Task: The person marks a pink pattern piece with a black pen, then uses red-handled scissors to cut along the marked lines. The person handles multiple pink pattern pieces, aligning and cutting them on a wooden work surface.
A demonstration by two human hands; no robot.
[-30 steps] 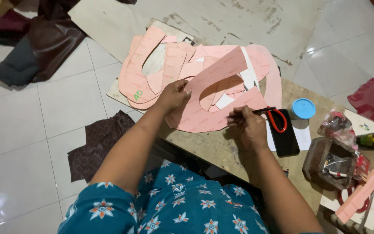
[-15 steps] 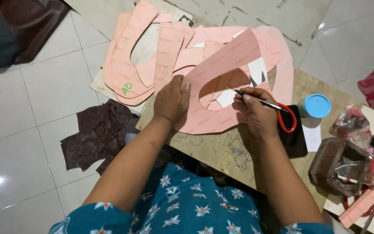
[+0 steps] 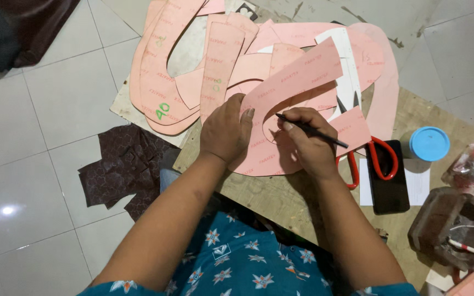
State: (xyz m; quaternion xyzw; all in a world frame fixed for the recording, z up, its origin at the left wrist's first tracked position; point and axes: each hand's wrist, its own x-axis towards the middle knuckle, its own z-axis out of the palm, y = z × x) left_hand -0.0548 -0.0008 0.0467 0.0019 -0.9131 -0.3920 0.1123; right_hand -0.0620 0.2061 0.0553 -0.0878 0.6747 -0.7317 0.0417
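My left hand presses flat on a curved pink paper pattern piece that lies on a wooden board. My right hand grips a thin black pen, its tip down at the inner curve of that same pattern. Around it spreads a pile of several other pink pattern pieces, some with green marks, overlapping each other and a few white strips.
Red-handled scissors lie on a black phone right of my right hand. A blue-lidded jar and a brown plastic container stand further right. Dark brown fabric scraps lie on the white tiled floor at left.
The view has drawn closer to the board. My right hand has lowered the pen tip onto the pattern's inner curve while my left hand stays pressed on the piece.
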